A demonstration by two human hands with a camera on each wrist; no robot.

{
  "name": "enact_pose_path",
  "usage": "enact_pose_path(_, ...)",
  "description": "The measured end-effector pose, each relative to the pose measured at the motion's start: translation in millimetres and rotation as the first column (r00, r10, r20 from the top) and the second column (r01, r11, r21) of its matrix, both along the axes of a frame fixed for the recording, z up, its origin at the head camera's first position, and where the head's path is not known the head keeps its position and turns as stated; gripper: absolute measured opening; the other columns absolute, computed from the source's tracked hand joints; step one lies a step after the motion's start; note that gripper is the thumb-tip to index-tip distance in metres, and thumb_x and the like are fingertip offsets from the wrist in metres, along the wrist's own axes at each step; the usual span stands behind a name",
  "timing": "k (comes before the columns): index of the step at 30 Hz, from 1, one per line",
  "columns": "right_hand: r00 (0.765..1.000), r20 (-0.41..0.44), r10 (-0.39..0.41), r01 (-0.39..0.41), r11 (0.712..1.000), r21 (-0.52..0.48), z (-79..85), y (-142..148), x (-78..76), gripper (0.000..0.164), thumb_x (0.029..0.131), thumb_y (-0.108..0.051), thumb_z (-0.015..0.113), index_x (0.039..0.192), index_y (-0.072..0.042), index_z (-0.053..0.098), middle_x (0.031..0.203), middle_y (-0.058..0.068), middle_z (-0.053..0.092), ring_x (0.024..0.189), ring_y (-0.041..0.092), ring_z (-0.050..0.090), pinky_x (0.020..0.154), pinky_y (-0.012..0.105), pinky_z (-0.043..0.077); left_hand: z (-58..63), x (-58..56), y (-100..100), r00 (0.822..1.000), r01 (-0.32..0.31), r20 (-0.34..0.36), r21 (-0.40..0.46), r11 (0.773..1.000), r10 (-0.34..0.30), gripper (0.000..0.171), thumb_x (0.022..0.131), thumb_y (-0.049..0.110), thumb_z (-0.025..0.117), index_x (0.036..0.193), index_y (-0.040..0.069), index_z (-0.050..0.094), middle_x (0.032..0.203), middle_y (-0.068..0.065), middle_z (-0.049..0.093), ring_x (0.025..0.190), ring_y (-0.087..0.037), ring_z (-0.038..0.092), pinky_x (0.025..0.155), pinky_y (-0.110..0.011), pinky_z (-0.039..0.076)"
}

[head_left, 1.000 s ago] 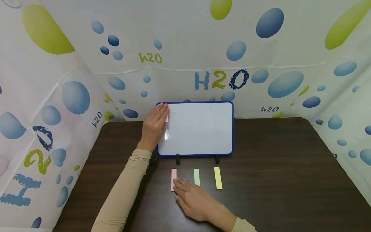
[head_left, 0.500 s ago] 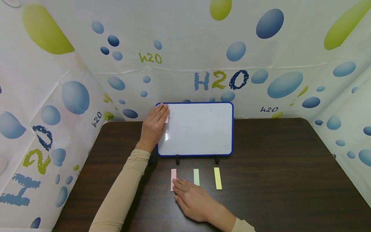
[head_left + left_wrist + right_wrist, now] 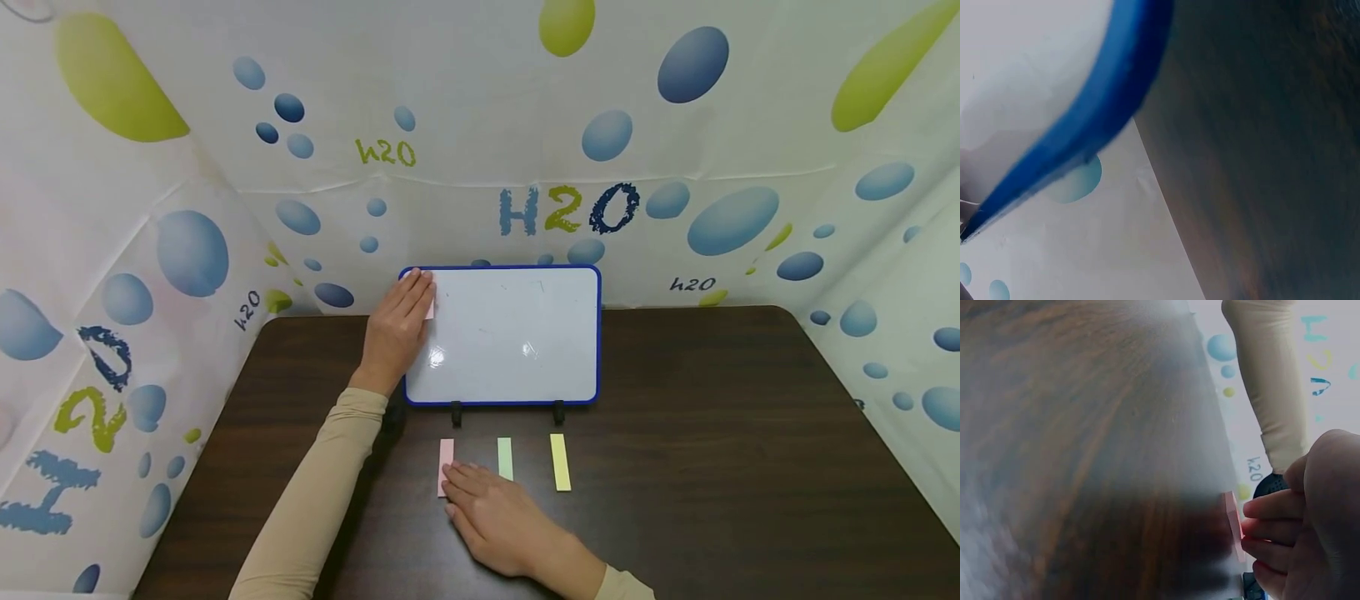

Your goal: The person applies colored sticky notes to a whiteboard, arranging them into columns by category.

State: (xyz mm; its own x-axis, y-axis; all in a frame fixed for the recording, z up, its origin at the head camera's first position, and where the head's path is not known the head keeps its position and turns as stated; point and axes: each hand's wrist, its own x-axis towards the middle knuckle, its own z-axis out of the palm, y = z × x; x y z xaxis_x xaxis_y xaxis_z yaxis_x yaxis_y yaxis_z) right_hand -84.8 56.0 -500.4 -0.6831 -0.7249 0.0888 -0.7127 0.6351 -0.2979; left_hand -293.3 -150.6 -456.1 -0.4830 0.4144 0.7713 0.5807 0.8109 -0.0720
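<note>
A blue-rimmed whiteboard (image 3: pixel 517 333) stands at the back of the table. My left hand (image 3: pixel 393 327) lies with straight fingers over its upper left corner, covering most of a pink slip (image 3: pixel 430 310) there. Only the board's blue rim (image 3: pixel 1107 103) fills the left wrist view close up. In front of the board lie a pink strip (image 3: pixel 446 454), a green strip (image 3: pixel 505 457) and a yellow strip (image 3: pixel 560 462). My right hand (image 3: pixel 498 518) rests with extended fingers at the pink strip's right edge and hides the green one's lower end. The right wrist view shows fingertips (image 3: pixel 1252 509) beside the pink strip.
Two black feet (image 3: pixel 456 414) hold the board up, jutting toward the strips. Dark wooden table (image 3: pixel 735 450) spreads out to both sides. Behind it hangs a white curtain (image 3: pixel 465 75) printed with drops and "H2O".
Both hands keep their places on the board and at the pink strip. The head view has shifted slightly, and a second bright reflection shows on the whiteboard.
</note>
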Motion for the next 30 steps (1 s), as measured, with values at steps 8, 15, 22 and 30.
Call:
enact_pose_path(8, 1.0, -0.031, 0.005, -0.006, 1.0, -0.024, 0.2, -0.7, -0.9, 0.049, 0.112, -0.032, 0.029, 0.143, -0.008, 0.059, 0.152, 0.005, 0.055, 0.144, 0.018, 0.05, 0.119, 0.036, 0.043, -2.4, -0.1, 0.6, 1.0, -0.009, -0.002, 0.012, 1.0, 0.009, 0.045, 0.09, -0.001, 0.074, 0.134, -0.001, 0.064, 0.14, -0.016, 0.063, 0.134, -0.032, 0.059, 0.113, -0.045, 0.048)
enact_pose_path(15, 0.997, -0.081, 0.007, -0.009, 0.999, -0.036, 2.5, 0.5, -1.5, 0.047, 0.112, -0.03, 0.032, 0.141, -0.006, 0.06, 0.151, 0.007, 0.056, 0.142, 0.02, 0.052, 0.119, 0.035, 0.043, -2.6, 1.0, 0.0, 1.0, -0.025, 0.003, 0.004, 1.0, 0.025, 0.046, 0.091, 0.0, 0.073, 0.136, -0.001, 0.063, 0.142, -0.016, 0.062, 0.136, -0.032, 0.057, 0.114, -0.044, 0.047)
enact_pose_path(22, 0.999, -0.029, -0.037, 0.035, 0.998, -0.056, 11.0, 6.8, -9.7, 0.047, 0.111, -0.029, 0.035, 0.143, -0.004, 0.058, 0.154, 0.008, 0.053, 0.145, 0.023, 0.049, 0.121, 0.038, 0.041, -2.4, 0.0, -0.5, 1.0, -0.022, -0.002, 0.001, 1.0, 0.022, 0.046, 0.091, 0.0, 0.073, 0.136, -0.001, 0.063, 0.142, -0.016, 0.062, 0.136, -0.032, 0.057, 0.114, -0.044, 0.047)
enact_pose_path(30, 0.989, -0.002, -0.151, 0.15, 0.985, -0.089, 19.6, 25.7, -28.8, 0.046, 0.11, -0.031, 0.04, 0.141, -0.004, 0.06, 0.155, 0.008, 0.052, 0.148, 0.022, 0.045, 0.123, 0.038, 0.038, -2.1, 1.0, 1.0, 1.0, -0.024, 0.0, 0.005, 1.0, 0.024, 0.044, 0.092, 0.0, 0.072, 0.135, -0.001, 0.064, 0.142, -0.016, 0.062, 0.135, -0.032, 0.058, 0.113, -0.044, 0.047)
